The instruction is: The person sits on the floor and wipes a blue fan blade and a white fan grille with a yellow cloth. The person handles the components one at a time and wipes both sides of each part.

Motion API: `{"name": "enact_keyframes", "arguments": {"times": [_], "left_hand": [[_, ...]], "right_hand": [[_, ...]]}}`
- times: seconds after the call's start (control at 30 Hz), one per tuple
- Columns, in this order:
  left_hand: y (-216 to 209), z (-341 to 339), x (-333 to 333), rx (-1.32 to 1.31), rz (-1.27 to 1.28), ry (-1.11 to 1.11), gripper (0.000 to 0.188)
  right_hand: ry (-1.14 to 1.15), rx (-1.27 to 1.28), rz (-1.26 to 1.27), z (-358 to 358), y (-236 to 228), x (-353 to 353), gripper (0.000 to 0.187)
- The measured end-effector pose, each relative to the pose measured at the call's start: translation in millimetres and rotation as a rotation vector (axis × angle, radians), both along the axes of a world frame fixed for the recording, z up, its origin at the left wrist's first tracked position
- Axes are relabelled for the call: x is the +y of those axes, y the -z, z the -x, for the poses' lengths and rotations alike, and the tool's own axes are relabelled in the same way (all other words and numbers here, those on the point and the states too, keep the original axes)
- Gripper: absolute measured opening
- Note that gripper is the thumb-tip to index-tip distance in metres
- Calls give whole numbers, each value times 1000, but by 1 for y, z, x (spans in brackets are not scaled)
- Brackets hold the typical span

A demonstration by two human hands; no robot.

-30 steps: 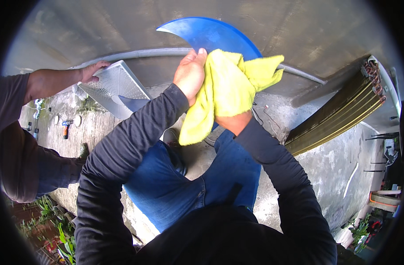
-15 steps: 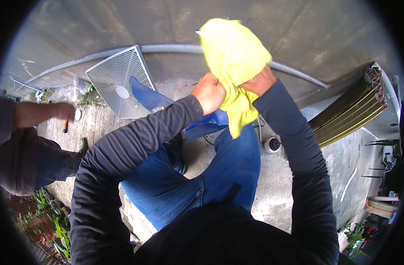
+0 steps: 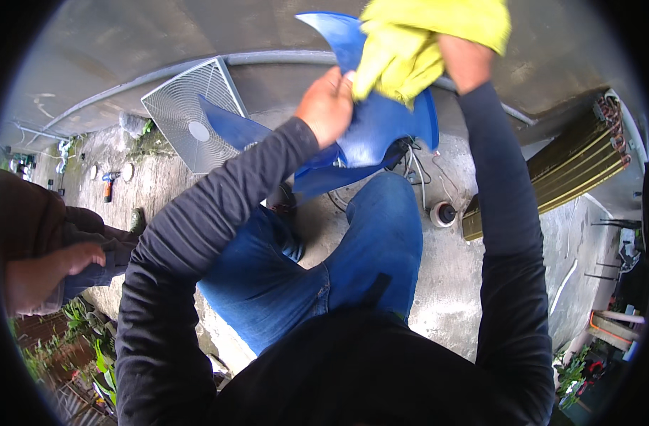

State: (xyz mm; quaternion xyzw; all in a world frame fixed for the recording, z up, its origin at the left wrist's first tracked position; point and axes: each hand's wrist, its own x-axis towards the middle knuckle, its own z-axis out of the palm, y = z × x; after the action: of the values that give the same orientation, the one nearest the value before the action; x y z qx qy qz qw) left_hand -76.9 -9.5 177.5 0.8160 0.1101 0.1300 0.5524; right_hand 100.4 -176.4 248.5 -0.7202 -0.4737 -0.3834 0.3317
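Observation:
A blue fan blade wheel (image 3: 378,135) is in front of me, above my knees, its several blades pointing different ways. My left hand (image 3: 328,106) is closed on a blade of it, with the thumb close to the cloth. My right hand (image 3: 468,62) grips a bright yellow cloth (image 3: 402,60) that lies bunched across the upper blade, its lower end hanging near my left hand. The cloth covers part of the upper blade and most of my right fingers.
A square grey fan grille (image 3: 189,117) leans against the wall at left. To the right stand a curved finned coil (image 3: 552,181) and a small white container with a dark top (image 3: 443,214). An orange-and-blue drill (image 3: 109,186) and a co-worker's hand (image 3: 79,258) are at far left.
My right hand has moved up and to the right with the cloth, uncovering more of the blue blades. My left hand has risen slightly. The co-worker's arm has moved nearer and lower.

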Motion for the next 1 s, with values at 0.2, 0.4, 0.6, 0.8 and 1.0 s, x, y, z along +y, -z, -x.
{"name": "enact_keyframes", "arguments": {"times": [0.2,0.4,0.6,0.8,1.0], "left_hand": [[-6,-11,14,-92,661,-6,29],[-20,-13,38,-68,794,-161,19],[-28,-24,76,-165,685,-380,32],[-40,-22,53,-324,984,-471,24],[-40,-20,45,-290,850,-551,48]], "right_hand": [[48,-170,272,76,48,3,45],[-182,180,403,151,90,2,47],[-320,1079,-315,154,127,-60,31],[121,600,-384,139,115,-36,43],[134,330,156,192,167,0,39]]}}
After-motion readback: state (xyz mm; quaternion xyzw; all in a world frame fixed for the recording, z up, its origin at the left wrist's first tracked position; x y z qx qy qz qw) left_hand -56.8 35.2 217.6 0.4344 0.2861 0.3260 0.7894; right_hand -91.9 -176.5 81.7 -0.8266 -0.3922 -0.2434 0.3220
